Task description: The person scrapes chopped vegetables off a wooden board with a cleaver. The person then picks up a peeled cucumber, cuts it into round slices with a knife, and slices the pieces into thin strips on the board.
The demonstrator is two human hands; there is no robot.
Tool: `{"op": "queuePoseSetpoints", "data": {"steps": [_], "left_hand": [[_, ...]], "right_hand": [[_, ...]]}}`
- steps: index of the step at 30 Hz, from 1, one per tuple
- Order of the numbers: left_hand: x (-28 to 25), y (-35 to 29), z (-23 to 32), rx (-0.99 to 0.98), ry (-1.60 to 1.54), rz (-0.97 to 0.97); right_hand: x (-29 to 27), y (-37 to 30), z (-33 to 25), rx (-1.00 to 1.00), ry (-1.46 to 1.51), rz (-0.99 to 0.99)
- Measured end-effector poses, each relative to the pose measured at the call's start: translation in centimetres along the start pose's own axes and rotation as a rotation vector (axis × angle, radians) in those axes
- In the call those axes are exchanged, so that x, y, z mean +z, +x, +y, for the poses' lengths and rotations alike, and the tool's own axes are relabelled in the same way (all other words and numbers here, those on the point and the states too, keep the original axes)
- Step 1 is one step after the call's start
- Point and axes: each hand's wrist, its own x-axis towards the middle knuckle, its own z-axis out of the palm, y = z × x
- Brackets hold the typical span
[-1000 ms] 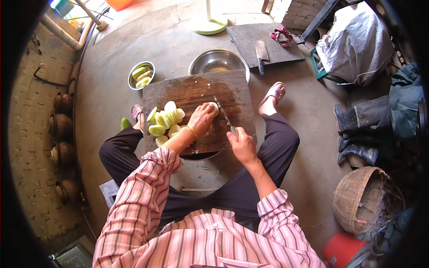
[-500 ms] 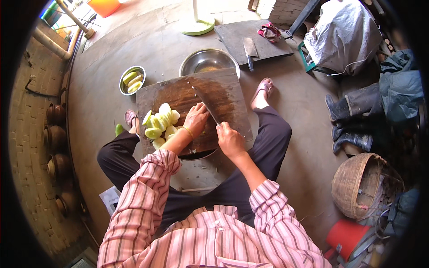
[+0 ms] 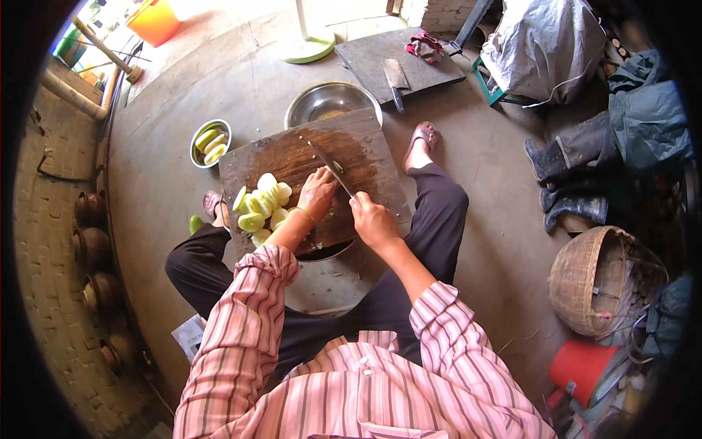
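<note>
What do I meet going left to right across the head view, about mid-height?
Brown round pots, small metal bowl, pale green slices, left hand, right hand, woven basket.

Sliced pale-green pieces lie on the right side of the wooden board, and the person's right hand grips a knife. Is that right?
Not quite: the head view shows the sliced pale-green pieces on the left side of the wooden board. The right hand does grip a knife.
</note>
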Motion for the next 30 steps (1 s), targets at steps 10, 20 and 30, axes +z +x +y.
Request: {"op": "queuePoseSetpoints", "data": {"steps": [10, 20, 30], "left_hand": [[-0.2, -0.4, -0.6, -0.002, 0.004, 0.003], [0.5, 0.3, -0.1, 0.012, -0.021, 0.038], [0.3, 0.1, -0.2, 0.021, -0.034, 0.072]], "right_hand": [[-2.0, -1.5, -0.8, -0.003, 0.068, -0.016], [0.8, -0.1, 1.4, -0.019, 0.175, 0.108], [0.5, 0.4, -0.4, 0.033, 0.053, 0.029]]}}
